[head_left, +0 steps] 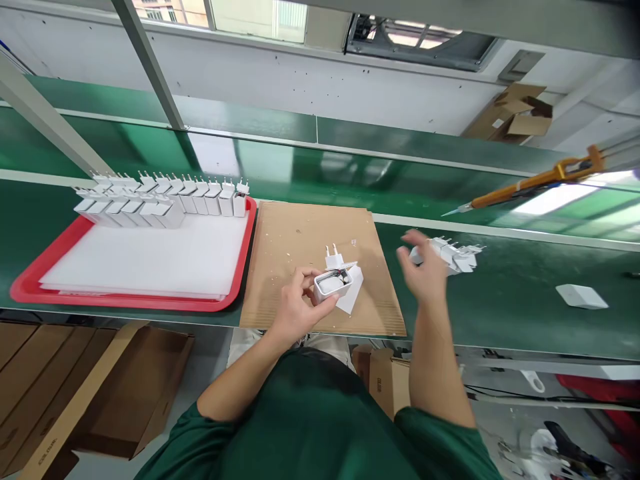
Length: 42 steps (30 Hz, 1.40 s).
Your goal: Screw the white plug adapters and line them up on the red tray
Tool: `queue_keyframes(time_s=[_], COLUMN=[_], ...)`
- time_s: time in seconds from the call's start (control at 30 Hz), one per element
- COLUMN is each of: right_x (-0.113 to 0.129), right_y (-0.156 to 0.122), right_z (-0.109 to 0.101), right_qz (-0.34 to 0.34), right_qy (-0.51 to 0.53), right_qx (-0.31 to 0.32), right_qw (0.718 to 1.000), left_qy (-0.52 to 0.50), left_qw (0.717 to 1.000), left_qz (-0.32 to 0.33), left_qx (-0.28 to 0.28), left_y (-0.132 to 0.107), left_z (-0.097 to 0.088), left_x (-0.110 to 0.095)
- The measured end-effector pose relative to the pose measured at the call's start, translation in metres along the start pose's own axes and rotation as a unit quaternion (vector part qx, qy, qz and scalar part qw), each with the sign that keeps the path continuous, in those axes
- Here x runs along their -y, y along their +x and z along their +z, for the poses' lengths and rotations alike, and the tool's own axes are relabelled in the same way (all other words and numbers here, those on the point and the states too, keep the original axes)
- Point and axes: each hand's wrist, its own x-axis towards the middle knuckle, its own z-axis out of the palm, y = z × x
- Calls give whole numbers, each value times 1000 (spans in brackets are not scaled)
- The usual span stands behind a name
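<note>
- I have one white case [330, 285] grasped in the left hand [296, 310]; its fingers close around the near end, with wires showing inside its open top.
- The case is over one cardboard sheet [285, 240], which lies on the green surface [510, 300].
- Just behind the case I see one plug piece [334, 260] with two pins.
- One white flat piece [355, 293] shows beside and partly behind the case, over the cardboard.
- My right hand [425, 273] is at one cluster of white plugs [463, 259], too overlapped for me to count. Its fingers look parted, with white between them, but blur means I cannot tell whether they grip anything.
- Farther right, one white block [581, 297] lies alone.
- On my left is one red tray [125, 305] with white sheets [150, 263], at least two by their edges. More than a dozen white chargers [135, 210] stand at its back, pins up.
- One orange tool [530, 187] hangs at upper right, above the surface.
</note>
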Motion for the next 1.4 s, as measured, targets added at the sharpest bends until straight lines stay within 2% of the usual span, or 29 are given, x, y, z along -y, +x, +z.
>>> queue_keyframes(time_s=[0.07, 0.1, 0.2, 0.27, 0.3, 0.37, 0.43, 0.5, 0.6, 0.7, 0.8, 0.9, 1.07, 1.23, 1.4], right_x=[2, 2, 2, 9, 16, 36, 62, 87, 112, 123, 131, 138, 148, 150, 149], right_y=[-37, -50, -67, -67, -66, -65, -63, -61, -53, -45, -41, -41, -46, -48, -46], right_z=[25, 34, 46, 41, 36, 27, 21, 18, 14, 6, -1, -5, -11, -17, -20], right_qz=[-23, -31, -45, -55, -60, -74, -97, -132, -175, -191, -193, -191, -216, -242, -262], right_qy=[3, 6, 21, 51, 74, 134, 199, 256, 311, 315, 268, 229, 192, 151, 116], right_qx=[119, 158, 220, 248, 262, 297, 346, 404, 472, 531, 596, 615, 584, 566, 562], right_qw=[993, 987, 974, 966, 960, 942, 912, 868, 806, 763, 732, 730, 759, 773, 776], left_qy=[5, 9, 14, -18, -43, -85, -96, -93, -78, -36, -5, 9, 33, 73, 98], left_qw=[1000, 999, 989, 971, 960, 938, 924, 924, 928, 924, 914, 906, 893, 894, 883], left_qz=[10, 27, 129, 187, 193, 159, 114, 107, 135, 139, 149, 185, 250, 256, 325], left_qx=[11, 19, 68, 146, 198, 297, 351, 354, 338, 356, 379, 380, 374, 361, 323], left_y=[-1, -2, 1, 6, 9, 14, 17, 18, 15, 13, 13, 16, 16, 14, 12], left_z=[-3, -6, -20, -32, -37, -44, -48, -49, -52, -58, -61, -60, -57, -56, -52], left_x=[0, 0, 1, 3, 4, 4, 5, 4, 3, -2, -11, -24, -40, -43, -47])
